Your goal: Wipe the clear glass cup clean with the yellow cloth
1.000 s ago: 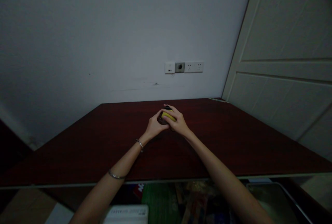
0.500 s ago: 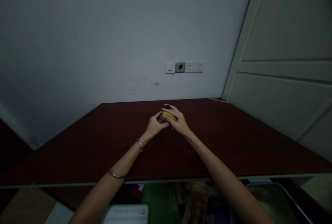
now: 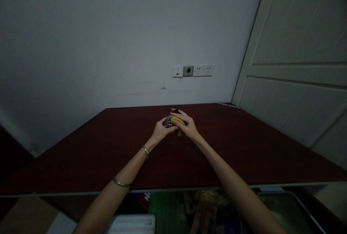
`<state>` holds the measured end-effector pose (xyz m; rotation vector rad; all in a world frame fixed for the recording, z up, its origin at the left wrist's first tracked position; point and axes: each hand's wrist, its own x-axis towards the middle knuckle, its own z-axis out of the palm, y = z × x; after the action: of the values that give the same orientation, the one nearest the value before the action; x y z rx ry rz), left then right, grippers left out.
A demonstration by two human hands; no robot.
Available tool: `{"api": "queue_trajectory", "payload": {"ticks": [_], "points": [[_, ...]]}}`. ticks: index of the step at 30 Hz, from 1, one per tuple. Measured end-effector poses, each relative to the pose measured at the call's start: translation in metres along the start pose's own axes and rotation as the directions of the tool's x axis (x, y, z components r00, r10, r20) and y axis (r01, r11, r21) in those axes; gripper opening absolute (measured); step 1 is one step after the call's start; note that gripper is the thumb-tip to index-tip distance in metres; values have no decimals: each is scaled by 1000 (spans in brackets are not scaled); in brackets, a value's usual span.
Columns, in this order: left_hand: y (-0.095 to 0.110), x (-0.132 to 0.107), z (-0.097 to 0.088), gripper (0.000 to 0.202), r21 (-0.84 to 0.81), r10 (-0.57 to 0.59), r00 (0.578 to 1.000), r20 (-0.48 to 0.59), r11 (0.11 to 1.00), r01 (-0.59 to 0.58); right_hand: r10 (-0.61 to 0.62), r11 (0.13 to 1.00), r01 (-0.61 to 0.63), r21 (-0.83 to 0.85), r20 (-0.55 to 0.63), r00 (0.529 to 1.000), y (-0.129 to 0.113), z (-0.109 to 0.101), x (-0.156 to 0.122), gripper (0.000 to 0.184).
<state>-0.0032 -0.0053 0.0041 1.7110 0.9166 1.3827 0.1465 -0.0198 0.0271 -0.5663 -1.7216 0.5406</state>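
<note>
Both my hands meet over the far middle of a dark red table [image 3: 108, 154]. My right hand [image 3: 188, 127] is wrapped round a small yellow object [image 3: 177, 120] with a dark end. My left hand [image 3: 159, 130] pinches a greyish, shiny part [image 3: 169, 121] at the object's left end. The light is dim, so I cannot make out what the object is. Two thin bracelets sit on my left arm.
A white wall with a row of sockets [image 3: 192, 70] stands behind the table. A white panelled door [image 3: 298, 64] closes off the right side. Below the table's near edge lie a white box [image 3: 132, 224], green and coloured packets [image 3: 168, 208] and a grey tray [image 3: 287, 208].
The yellow object has tilted a little down to the right in my right hand, and more of the grey part shows at my left fingertips. My arms have stayed put.
</note>
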Motion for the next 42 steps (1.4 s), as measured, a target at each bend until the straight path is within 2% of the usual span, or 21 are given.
{"api": "queue_trajectory", "payload": {"ticks": [5, 11, 17, 24, 26, 29, 31, 32, 34, 37, 39, 42], "points": [[3, 1, -2, 57, -45, -29, 999, 16, 999, 30, 77, 995, -71, 66, -92, 993, 8, 0, 4, 31], [2, 1, -4, 53, 2, -34, 999, 19, 999, 34, 2, 999, -3, 38, 33, 999, 7, -2, 4, 29], [6, 0, -2, 58, 21, -8, 999, 43, 1000, 7, 53, 999, -52, 14, -89, 995, 13, -1, 4, 29], [-9, 3, -5, 54, 262, 46, 999, 23, 964, -50, -95, 986, 113, -122, 141, 985, 9, 0, 0, 27], [-11, 2, -4, 53, 337, 51, 999, 13, 940, -53, -76, 975, 92, -200, 85, 993, 12, 3, 0, 27], [-9, 0, -1, 55, 420, 59, 998, 10, 906, -58, -47, 954, 19, -300, -84, 995, 17, 5, 1, 26], [-5, -2, 0, 56, 432, 67, 998, 22, 899, -70, -51, 946, 7, -325, -128, 990, 18, 4, 2, 26], [-4, -2, 1, 56, 431, 73, 997, 27, 899, -78, -57, 947, 20, -322, -105, 993, 18, 3, 2, 26], [-3, -2, 0, 54, 430, 76, 997, 17, 900, -75, -75, 952, 76, -296, 14, 997, 15, 1, 1, 26], [-5, 0, -3, 52, 443, 40, 999, -22, 896, -26, -103, 952, 155, -264, 200, 974, 13, 0, -1, 27], [-6, 0, -3, 51, 450, 30, 999, -35, 893, -11, -88, 947, 148, -284, 210, 974, 13, 1, -2, 28], [-3, -1, -2, 50, 447, 62, 998, -10, 893, -52, -37, 953, 61, -298, 84, 996, 14, 5, -3, 28]]}}
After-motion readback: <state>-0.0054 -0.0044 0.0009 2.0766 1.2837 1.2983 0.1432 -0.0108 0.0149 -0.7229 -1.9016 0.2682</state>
